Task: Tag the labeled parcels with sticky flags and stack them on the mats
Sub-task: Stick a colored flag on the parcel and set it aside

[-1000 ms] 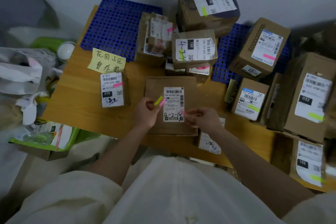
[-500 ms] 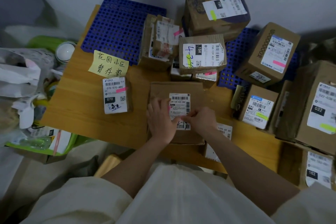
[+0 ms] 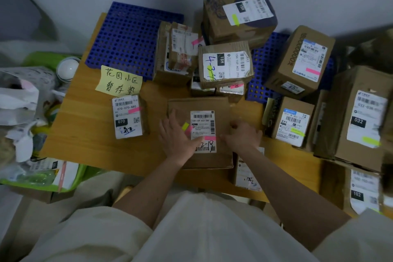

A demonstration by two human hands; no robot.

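Item in hand: flat brown cardboard parcel [image 3: 200, 132] with a white shipping label [image 3: 203, 131], lying on the wooden table [image 3: 85, 134] directly before the person. A pink sticky flag [image 3: 210, 138] lies across the lower part of that label. Left hand [image 3: 177, 138]: fingers straight and spread, pressing on the parcel's left half, thumb on the label, with a small yellow-and-pink pad of flags [image 3: 185, 127] showing at its fingers; how the pad is held cannot be told. Right hand [image 3: 242, 137]: fingers curled at the flag's right end, seemingly smoothing or releasing it; its grip cannot be told. Progress, as judged: tagging of this parcel is about done, stacking not yet. Already flagged and on or against the blue perforated plastic mats [image 3: 131, 38]: a pile of several brown boxes [image 3: 225, 64], with pink or yellow-green flags. Flagged but off the mats: a small box marked 070 [image 3: 127, 116] and the boxes at the right [image 3: 359, 117]. Containers: a green tray [image 3: 70, 178] at the left, holding papers and a clear bottle; white plastic bags [image 3: 19, 95] beside it, contents unclear.
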